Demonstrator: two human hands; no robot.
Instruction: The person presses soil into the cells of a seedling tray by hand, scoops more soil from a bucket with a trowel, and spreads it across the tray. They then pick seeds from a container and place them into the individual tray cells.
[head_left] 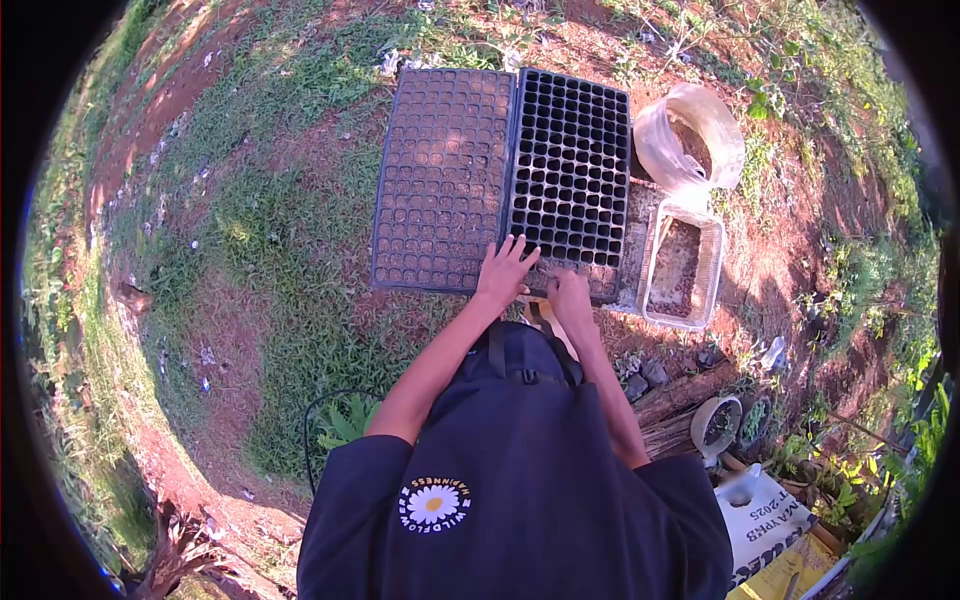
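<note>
Two black seedling trays lie side by side in front of me. Brown soil fills the cells of the left seedling tray (445, 170). The right seedling tray (572, 160) has dark, hollow cells over most of its length, with soil in the rows nearest me. My left hand (507, 270) rests with fingers spread over the near left corner of the right tray, by the seam between the two. Beside it, my right hand (570, 298) is closed, fingers curled down at the tray's near rows. Whatever its fingertips hold is hidden.
A translucent plastic basket (716, 270) with some soil inside stands right of the trays. Behind it sits a round, clear plastic container (738, 150). Logs (685, 392), a grey pot (716, 425) and a printed white sack (765, 520) lie at lower right. Grass covers the left.
</note>
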